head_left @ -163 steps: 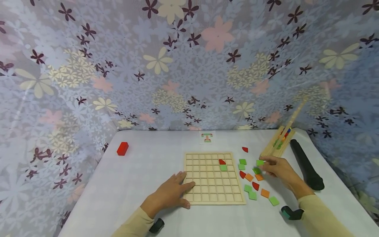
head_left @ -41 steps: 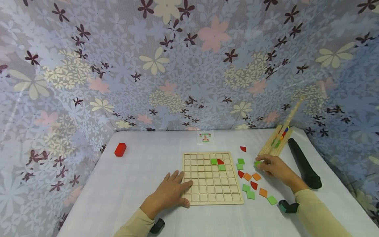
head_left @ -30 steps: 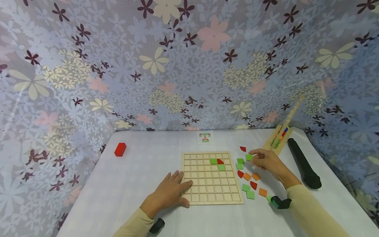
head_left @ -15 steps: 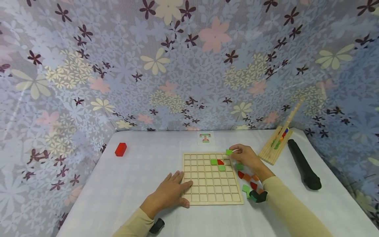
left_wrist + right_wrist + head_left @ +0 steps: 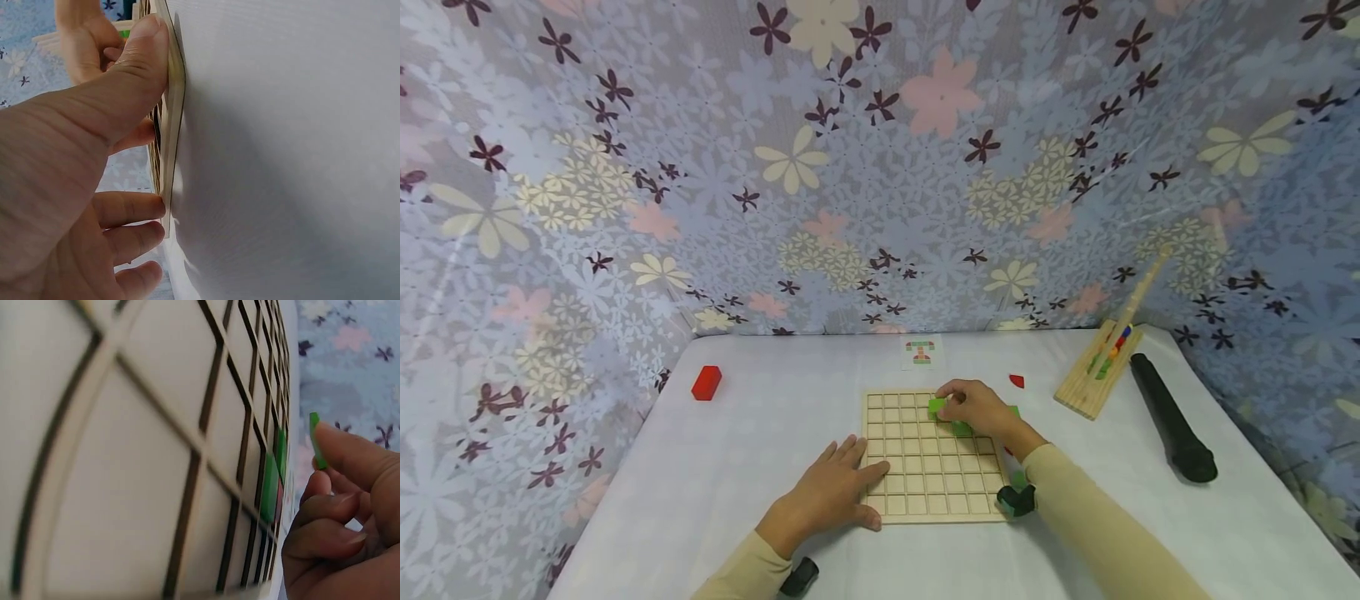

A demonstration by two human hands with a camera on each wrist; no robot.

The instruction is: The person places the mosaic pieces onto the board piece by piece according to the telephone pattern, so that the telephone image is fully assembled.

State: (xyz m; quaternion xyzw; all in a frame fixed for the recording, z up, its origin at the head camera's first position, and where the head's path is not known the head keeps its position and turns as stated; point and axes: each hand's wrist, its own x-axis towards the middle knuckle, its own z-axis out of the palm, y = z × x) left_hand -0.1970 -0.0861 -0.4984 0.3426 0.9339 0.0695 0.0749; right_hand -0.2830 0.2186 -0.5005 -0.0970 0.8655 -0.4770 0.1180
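Observation:
A pale wooden board (image 5: pixel 917 486) divided into square cells lies at the middle of the white table. Between thumb and finger my right hand (image 5: pixel 983 410) pinches a green square tile (image 5: pixel 317 440), held just above the far rows of the board. Below it, a green tile (image 5: pixel 270 487) sits in a cell, with another green one and a bit of red beyond it; in the head view my hand covers most of these. My left hand (image 5: pixel 827 493) rests at the board's left edge, fingers spread and thumb at the near corner.
Behind the board lies a printed pattern card (image 5: pixel 921 352). A red quarter-round piece (image 5: pixel 1017 381) lies to the right; my right forearm hides most other loose pieces. Farther right are a wooden stand with coloured beads (image 5: pixel 1078 396) and a long black object (image 5: pixel 1172 417). A red block (image 5: pixel 706 383) stands far left.
A green tile was set left of the red piece earlier. My right hand then picked up another green tile from the right and carried it left over the board. The left hand stays put.

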